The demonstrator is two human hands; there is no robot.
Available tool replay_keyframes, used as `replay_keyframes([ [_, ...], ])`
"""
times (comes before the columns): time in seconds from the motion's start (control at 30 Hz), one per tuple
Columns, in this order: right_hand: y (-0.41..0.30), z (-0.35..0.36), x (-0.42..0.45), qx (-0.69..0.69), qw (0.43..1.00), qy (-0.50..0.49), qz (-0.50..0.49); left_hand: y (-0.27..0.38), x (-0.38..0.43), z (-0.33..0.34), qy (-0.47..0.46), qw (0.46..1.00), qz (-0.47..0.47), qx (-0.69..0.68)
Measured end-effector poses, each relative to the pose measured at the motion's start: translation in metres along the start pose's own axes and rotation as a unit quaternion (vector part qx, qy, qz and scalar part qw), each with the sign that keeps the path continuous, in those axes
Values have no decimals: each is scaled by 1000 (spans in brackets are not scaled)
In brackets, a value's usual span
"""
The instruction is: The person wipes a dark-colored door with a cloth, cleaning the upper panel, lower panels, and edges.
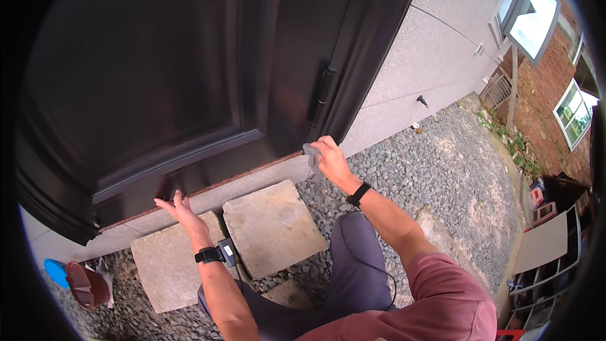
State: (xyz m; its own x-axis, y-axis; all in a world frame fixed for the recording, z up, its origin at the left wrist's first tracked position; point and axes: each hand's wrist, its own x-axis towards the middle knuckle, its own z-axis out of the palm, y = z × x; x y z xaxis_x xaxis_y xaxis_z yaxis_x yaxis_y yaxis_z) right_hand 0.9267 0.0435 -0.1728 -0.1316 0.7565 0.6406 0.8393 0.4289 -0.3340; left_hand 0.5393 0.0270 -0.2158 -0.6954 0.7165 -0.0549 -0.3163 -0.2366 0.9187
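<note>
A large dark panelled door [156, 76] fills the upper left. At its lower right corner, by the bottom of the door frame [374, 52], my right hand [332, 163] grips a small grey cloth [311, 150]. The cloth touches the bottom end of the frame. My left hand [183, 212] holds nothing, its fingers spread near the door's bottom edge; whether it touches the door I cannot tell. Between the door and the stones runs a pale stone sill [265, 169]. A cylindrical dark hinge [323, 97] sits on the door's right side.
Two rough stone slabs [274, 227] lie before me on grey gravel [393, 170]. At the lower left stand a brown bucket [90, 286] and a blue container [57, 272]. A black tap [423, 101] juts from the pale wall [402, 71]. Farther right are a wheelbarrow-like metal frame [568, 255] and an open window [532, 16].
</note>
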Motion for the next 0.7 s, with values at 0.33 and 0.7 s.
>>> replay_keyframes([
  [0.33, -53, -36, 82, -316, 927, 115, -168, -1, -4, 6, 0, 1000, 12, 28],
  [0.7, -78, 29, 17, 144, 955, 219, 140, 0, -1, 5, 5, 999, 24, 37],
])
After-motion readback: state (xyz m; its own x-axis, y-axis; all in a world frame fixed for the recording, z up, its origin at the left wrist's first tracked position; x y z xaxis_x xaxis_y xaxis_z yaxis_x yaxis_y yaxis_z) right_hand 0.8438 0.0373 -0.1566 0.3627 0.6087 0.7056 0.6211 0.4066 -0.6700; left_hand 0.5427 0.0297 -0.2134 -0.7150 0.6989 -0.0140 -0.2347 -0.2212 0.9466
